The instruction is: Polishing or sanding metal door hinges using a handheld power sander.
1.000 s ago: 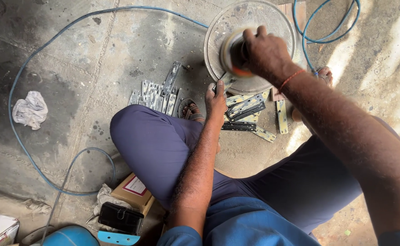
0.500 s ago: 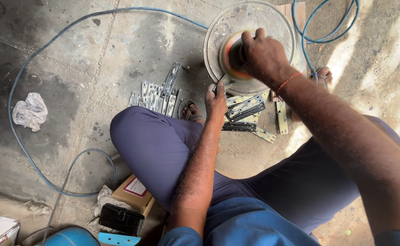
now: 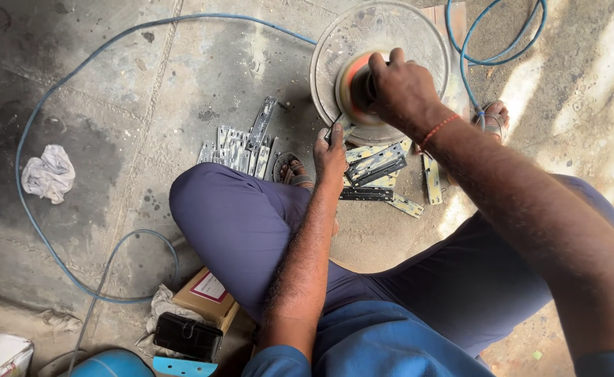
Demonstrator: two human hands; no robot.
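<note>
Orange sanding disc of a hand sander sits face-down on a round metal plate lying on the concrete floor, top centre of view. Right hand is wrapped tight around the sander body, pressing it onto the plate. Left hand is closed on a small flat metal piece held at the plate's near rim, right against the disc edge; exact contact point hard to tell. Hands are close together, not touching. Just below the plate: loose pile of flat metal hinge strips; second pile of strips to the left, beside a sandalled foot. Blue hose loops across the floor on the left, another coil top right. White rag far left. Cardboard box and black pouch near the bent knee, bottom left.
</note>
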